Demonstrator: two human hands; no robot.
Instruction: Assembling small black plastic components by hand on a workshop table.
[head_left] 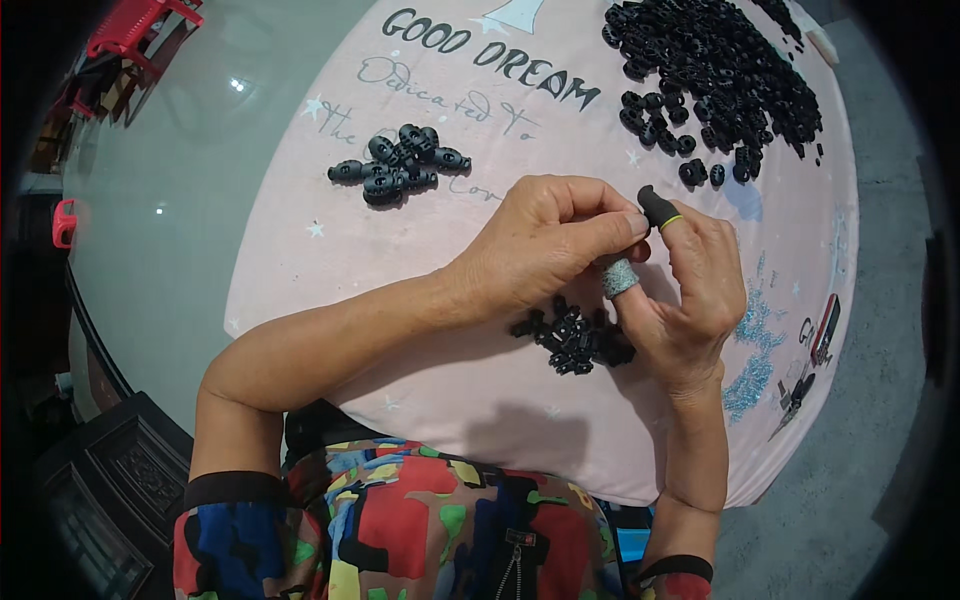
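While both hands (545, 245) (685, 290) pinch something hidden: black clips (578, 340) beneath, finished cluster (400, 163) left, big heap (715, 75) beyond.

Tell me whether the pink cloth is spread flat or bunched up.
Spread flat: the pink cloth lies smooth over the table, with piles of black plastic parts resting on it and its edge hanging over.

I see left hand (545, 245) and right hand (685, 290) meeting fingertip to fingertip over pink cloth (330, 260); small black parts (575, 338) beneath them; assembled black pieces (400, 162) upper left; large black heap (715, 70) upper right.
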